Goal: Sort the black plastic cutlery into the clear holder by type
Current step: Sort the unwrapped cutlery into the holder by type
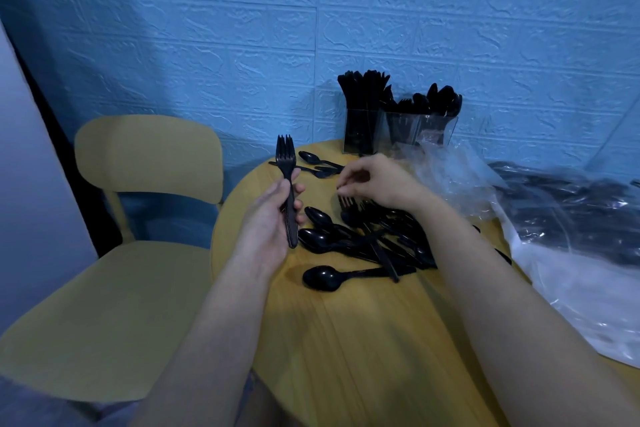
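Left grip (273, 215) holds stacked forks (286, 180), count unclear; right grip (374, 180) curled, empty.

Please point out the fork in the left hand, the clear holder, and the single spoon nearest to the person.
fork (286, 163): head view, on its neck.
clear holder (398, 130): head view, on its front wall.
single spoon (322, 277): head view, on its bowl.

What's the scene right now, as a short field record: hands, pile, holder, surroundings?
left hand: grips a bunch of forks, tines up
right hand: fingers curled just above a fork in the pile; contact unclear
pile: mixed spoons and forks loose on the table
holder: at the table's far edge, cutlery upright in its compartments
bag: clear plastic, on the right
chair: yellow, on the left
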### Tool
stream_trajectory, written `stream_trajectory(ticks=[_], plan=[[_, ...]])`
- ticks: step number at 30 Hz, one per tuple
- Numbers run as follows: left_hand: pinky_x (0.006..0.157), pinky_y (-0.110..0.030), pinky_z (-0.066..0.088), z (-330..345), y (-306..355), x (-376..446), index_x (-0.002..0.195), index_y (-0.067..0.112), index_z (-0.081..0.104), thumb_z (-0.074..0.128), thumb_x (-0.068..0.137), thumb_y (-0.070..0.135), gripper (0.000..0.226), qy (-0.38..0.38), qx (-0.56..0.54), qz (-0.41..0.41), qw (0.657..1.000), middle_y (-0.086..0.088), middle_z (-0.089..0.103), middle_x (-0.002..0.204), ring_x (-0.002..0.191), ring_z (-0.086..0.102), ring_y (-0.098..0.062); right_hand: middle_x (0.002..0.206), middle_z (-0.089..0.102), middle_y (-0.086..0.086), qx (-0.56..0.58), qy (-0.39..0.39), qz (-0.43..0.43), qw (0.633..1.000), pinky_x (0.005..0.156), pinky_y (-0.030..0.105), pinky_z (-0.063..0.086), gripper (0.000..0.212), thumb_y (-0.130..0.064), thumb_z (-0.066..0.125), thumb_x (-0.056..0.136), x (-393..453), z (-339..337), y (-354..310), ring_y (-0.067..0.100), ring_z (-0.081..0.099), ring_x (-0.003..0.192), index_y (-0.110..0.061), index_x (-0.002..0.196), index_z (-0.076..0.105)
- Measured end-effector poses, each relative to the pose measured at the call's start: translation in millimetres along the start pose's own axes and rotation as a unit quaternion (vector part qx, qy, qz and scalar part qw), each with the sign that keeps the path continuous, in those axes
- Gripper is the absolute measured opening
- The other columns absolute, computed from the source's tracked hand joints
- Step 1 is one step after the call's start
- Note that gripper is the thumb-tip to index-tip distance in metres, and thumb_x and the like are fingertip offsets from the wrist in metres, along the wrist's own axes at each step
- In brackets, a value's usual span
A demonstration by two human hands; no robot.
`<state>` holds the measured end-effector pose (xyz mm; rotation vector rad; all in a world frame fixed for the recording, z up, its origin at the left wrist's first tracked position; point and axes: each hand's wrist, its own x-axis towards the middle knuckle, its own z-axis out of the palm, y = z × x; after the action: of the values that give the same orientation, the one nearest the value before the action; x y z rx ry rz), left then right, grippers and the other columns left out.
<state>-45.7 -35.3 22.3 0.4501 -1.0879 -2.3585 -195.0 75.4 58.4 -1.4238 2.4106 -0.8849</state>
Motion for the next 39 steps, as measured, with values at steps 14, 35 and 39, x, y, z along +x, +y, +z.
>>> stream_trajectory(ticks=[14,35,39], plan=[[0.066,-0.027,0.059,10,-2,-10,0.107,0.007,0.063,0.044,0.097,0.009,0.021,-0.075,0.04,-0.02,0.996,-0.005,0.071,0.081,0.075,0.071,-0.018,0.073,0.064,-0.005,0.181,0.228,-0.102,0.951,0.069,0.024,0.05,0.009,-0.009,0.072,0.081,-6,-22,-44,0.006,0.058,0.069,-0.017,0.082,0.068],[0.045,-0.015,0.04,0,5,-3,0.125,0.01,0.055,0.037,0.1,0.016,0.031,-0.025,-0.076,-0.016,0.997,0.005,0.058,0.071,0.05,0.044,-0.003,0.087,0.065,-0.009,-0.075,-0.017,-0.041,0.996,0.066,0.005,0.037,0.015,-0.029,0.073,0.081,-6,-9,-33,0.003,0.055,0.078,-0.02,0.092,0.07],[0.047,-0.014,0.038,0,6,-4,0.127,0.012,0.055,0.037,0.1,0.017,0.032,-0.009,-0.09,-0.02,0.996,0.007,0.058,0.069,0.049,0.044,-0.003,0.094,0.065,-0.011,-0.155,-0.169,-0.017,0.973,0.073,0.02,0.044,0.026,-0.041,0.073,0.079,-6,8,-30,0.006,0.056,0.086,-0.026,0.099,0.07]])
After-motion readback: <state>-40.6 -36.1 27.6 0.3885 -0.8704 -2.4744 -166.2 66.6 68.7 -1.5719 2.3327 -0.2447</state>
